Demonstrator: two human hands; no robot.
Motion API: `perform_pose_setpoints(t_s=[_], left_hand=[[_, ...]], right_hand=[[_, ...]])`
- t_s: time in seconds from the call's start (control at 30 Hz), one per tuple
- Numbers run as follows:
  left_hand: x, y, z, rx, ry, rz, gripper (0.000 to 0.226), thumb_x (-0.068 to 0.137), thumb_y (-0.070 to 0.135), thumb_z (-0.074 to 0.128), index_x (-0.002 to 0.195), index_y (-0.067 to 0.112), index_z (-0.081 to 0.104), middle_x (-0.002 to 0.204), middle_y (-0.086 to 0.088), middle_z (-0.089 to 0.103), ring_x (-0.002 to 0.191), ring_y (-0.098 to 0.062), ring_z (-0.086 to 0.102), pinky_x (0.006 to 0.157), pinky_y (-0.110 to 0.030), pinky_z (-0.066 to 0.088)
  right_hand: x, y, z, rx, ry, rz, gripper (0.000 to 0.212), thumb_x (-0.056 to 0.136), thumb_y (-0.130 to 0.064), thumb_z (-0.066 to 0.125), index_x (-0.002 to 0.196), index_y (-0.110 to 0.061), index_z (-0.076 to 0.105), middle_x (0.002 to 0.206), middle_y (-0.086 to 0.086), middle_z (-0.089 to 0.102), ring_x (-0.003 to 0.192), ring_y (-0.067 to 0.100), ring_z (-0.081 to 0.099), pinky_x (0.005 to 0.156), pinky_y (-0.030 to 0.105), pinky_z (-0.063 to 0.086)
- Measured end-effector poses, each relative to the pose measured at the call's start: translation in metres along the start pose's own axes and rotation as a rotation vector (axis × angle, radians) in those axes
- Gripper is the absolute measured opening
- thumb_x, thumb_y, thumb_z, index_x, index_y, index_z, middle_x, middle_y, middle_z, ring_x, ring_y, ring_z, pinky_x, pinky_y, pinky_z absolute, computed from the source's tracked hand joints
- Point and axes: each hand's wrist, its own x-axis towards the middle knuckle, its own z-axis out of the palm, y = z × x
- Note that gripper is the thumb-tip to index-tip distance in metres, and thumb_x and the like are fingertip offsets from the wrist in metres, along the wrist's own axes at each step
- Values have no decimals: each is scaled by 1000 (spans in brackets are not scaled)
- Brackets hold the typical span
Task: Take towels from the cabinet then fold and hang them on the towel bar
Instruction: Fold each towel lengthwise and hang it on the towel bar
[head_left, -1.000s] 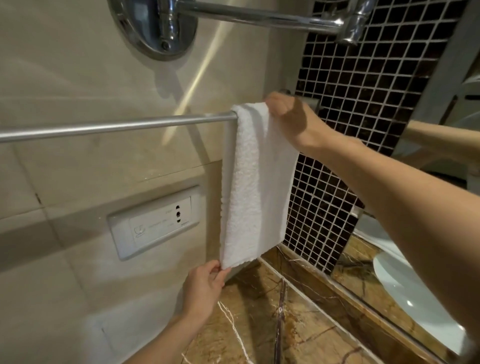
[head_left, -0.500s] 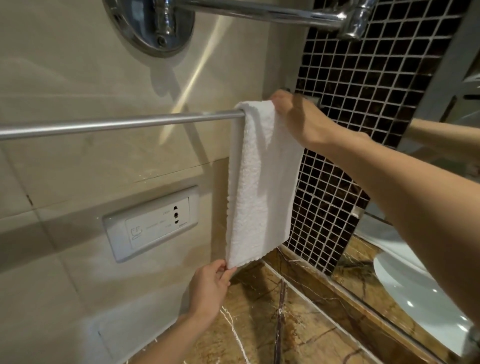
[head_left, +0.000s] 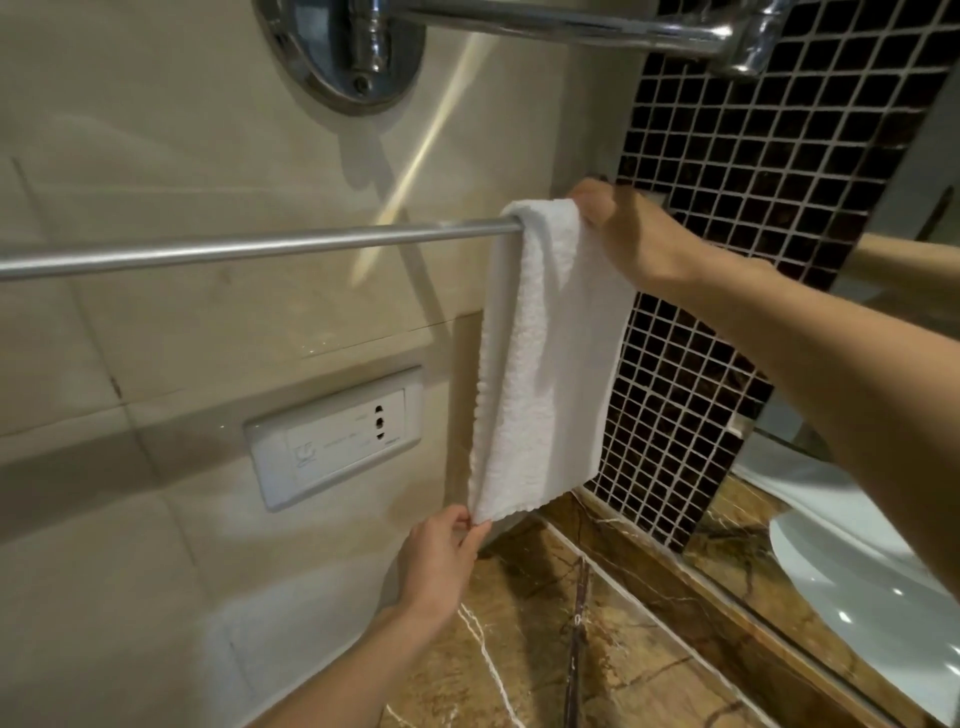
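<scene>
A folded white towel (head_left: 545, 364) hangs over the right end of the chrome towel bar (head_left: 260, 247) on the beige tiled wall. My right hand (head_left: 628, 234) rests on the towel's top fold at the bar, fingers curled over it. Below, my left hand (head_left: 441, 556) pinches the towel's lower left corner between thumb and fingers. The bar's right mount is hidden behind my right hand.
A white wall socket plate (head_left: 335, 439) sits left of the towel. Above, a chrome swivel arm on a round mount (head_left: 358, 47) juts out. Dark mosaic tiles (head_left: 753, 156) and a mirror (head_left: 883, 519) lie right; a brown marble counter (head_left: 597, 649) lies below.
The towel's left edge has bunched inward and it hangs narrower. Both hands keep their hold on it, the view having shifted slightly.
</scene>
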Motion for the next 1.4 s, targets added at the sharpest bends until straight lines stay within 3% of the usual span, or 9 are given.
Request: perform_pose_setpoints(t_s=[0.1, 0.2, 0.27, 0.37, 0.43, 0.53, 0.73, 1.07, 1.4], left_hand=[[-5, 11, -13, 64, 9, 46, 18, 86, 39, 66, 99, 27, 69, 93, 16, 69, 86, -2, 64, 78, -33, 56], [-10, 21, -25, 114, -5, 57, 30, 88, 38, 63, 115, 25, 65, 106, 12, 67, 98, -7, 63, 88, -30, 51], [-17, 30, -34, 139, -28, 53, 35, 89, 38, 62, 121, 23, 62, 112, 10, 66, 100, -9, 62, 91, -30, 49], [-32, 44, -48, 162, -76, 53, 38, 91, 40, 59, 126, 25, 58, 119, 10, 63, 103, -8, 60, 94, -30, 48], [-45, 53, -60, 164, -132, 51, 41, 91, 40, 57, 129, 26, 54, 122, 10, 61, 102, -9, 62, 95, -29, 48], [-65, 59, -80, 177, -212, 56, 43, 92, 42, 54, 133, 26, 51, 126, 8, 59, 105, -10, 61, 97, -27, 46], [-102, 67, -131, 196, -153, 138, 27, 95, 33, 51, 119, 25, 60, 109, 11, 65, 103, -3, 60, 88, -14, 44], [-193, 79, -191, 148, -65, 220, 28, 96, 33, 51, 120, 23, 60, 109, 9, 64, 101, -4, 58, 90, -21, 46], [-295, 92, -213, 99, -97, 250, 28, 95, 29, 52, 119, 19, 61, 107, 5, 64, 98, -9, 59, 86, -25, 48]], right_hand=[[-3, -1, -1, -120, 22, 28, 45, 100, -27, 22, 88, 3, 53, 88, 22, 59, 81, 33, 54, 78, 42, 44], [-14, -8, -4, -292, 49, 13, 39, 97, -29, 19, 78, -11, 48, 81, 14, 56, 79, 32, 54, 81, 47, 46], [-27, -20, -5, -274, 81, -17, 37, 94, -36, 17, 77, -20, 46, 84, 9, 55, 79, 29, 55, 76, 45, 49], [-59, -33, 2, -240, 175, 19, 45, 96, -49, 25, 113, -18, 53, 117, 11, 54, 95, 25, 53, 86, 43, 47], [-81, -40, 8, -278, 190, 63, 58, 94, -56, 27, 135, -19, 45, 138, 13, 44, 110, 29, 52, 97, 46, 43], [-107, -48, 17, -287, 135, 92, 67, 90, -58, 25, 141, -16, 41, 148, 14, 35, 120, 30, 49, 98, 41, 40], [-151, -75, 39, -362, -71, 76, 57, 94, -55, 33, 139, -21, 43, 142, 10, 45, 125, 24, 47, 102, 38, 40], [-244, -162, 28, -430, -257, 76, 55, 93, -52, 36, 138, -21, 41, 130, 9, 52, 106, 22, 57, 90, 37, 47], [-365, -222, 5, -496, -341, 93, 59, 92, -52, 37, 140, -19, 39, 130, 11, 53, 112, 24, 53, 93, 37, 47]])
